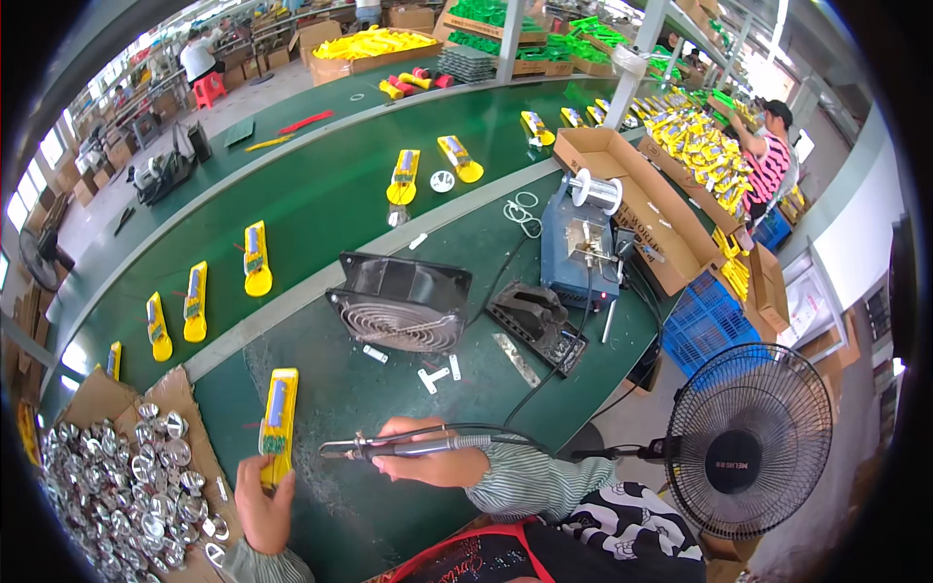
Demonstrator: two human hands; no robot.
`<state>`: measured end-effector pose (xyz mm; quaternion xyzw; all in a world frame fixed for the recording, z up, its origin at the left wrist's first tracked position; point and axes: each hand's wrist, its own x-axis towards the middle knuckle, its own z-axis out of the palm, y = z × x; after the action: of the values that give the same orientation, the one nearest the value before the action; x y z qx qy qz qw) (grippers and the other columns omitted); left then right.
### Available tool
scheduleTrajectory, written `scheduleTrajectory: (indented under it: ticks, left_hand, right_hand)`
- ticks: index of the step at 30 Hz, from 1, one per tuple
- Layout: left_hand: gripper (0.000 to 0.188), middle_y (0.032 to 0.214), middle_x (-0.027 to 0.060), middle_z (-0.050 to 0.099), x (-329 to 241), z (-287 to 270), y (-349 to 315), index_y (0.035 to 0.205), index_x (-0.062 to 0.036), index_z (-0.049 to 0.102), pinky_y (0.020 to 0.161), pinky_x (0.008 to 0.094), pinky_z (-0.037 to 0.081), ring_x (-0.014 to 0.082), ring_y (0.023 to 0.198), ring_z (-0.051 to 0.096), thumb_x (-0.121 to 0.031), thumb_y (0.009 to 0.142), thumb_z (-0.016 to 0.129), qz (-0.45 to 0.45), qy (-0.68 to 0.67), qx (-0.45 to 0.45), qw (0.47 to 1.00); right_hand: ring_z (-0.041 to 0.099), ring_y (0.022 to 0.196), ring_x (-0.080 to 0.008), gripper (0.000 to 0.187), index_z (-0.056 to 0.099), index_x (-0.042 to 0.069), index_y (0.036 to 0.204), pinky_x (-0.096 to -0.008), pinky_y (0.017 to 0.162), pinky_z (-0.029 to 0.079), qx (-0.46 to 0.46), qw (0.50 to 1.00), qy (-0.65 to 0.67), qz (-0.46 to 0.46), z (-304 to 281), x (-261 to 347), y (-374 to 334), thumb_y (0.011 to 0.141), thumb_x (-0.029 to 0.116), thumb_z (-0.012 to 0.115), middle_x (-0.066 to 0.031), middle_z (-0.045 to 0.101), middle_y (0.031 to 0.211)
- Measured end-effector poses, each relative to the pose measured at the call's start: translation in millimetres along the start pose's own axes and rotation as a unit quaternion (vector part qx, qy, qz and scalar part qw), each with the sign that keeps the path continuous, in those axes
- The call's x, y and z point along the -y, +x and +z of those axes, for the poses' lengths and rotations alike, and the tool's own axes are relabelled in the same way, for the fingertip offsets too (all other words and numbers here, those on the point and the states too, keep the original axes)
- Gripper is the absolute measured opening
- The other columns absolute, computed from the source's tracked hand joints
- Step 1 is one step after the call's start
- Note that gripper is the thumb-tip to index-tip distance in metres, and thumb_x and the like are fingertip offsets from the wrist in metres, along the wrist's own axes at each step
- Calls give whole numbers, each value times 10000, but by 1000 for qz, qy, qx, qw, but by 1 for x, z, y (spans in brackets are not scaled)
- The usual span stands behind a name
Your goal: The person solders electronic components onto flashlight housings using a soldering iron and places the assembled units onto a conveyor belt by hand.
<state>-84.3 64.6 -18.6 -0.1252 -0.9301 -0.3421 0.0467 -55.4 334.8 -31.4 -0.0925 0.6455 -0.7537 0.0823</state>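
Observation:
My left hand (262, 510) is closed on the lower end of a yellow plastic flashlight housing (285, 384), which lies on the green bench. The housing carries a blue-grey cylinder, probably a battery, and a small green circuit board near my fingers. Pinched in my right hand (432, 464) is a soldering iron (418, 447) with a thin feed tube and cable. Its tip points left toward the housing, with a gap between them. Beside my left hand, a cardboard box (180, 394) holds many shiny reflector cups (146, 476).
A small black fan (398, 306) stands ahead on the bench. To its right are a soldering iron stand (537, 325) and a blue solder feeder (578, 248). More yellow housings (256, 257) lie along a green conveyor (330, 204). A round fan (748, 442) stands right; a co-worker (773, 155) sits beyond.

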Motion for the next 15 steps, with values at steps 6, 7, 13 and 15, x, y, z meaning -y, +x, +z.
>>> scheduleTrajectory:
  ticks: [6,7,13,15]
  left_hand:
    - [329,970,139,580,26,43,130,1081,22,558,782,330,448,239,880,571,-131,811,667,-10,-112,53,992]
    - [348,1000,138,588,34,58,158,1101,23,560,801,321,447,232,906,574,-151,819,666,-18,-114,66,991]
    - [566,1324,203,476,14,128,306,1391,-9,347,968,318,397,249,1181,492,-186,904,575,-22,-331,156,930]
    - [580,1413,200,376,18,129,327,1426,-55,300,1038,332,343,275,1312,373,-144,910,548,37,-284,126,950]
  right_hand:
    - [594,645,-79,156,553,39,907,-244,585,470,-24,999,-27,11,-9,-1,-2,872,175,620,-18,616,712]
    - [595,647,-80,158,552,39,904,-243,587,470,-31,999,-24,29,-10,-3,-1,871,177,621,-19,615,708]
    - [592,659,-78,157,560,51,907,-244,597,464,-65,993,20,96,-18,-7,2,856,184,627,-6,607,694]
    - [588,658,-77,158,563,53,906,-243,597,460,-69,993,13,91,-22,-2,2,856,188,628,-6,604,691]
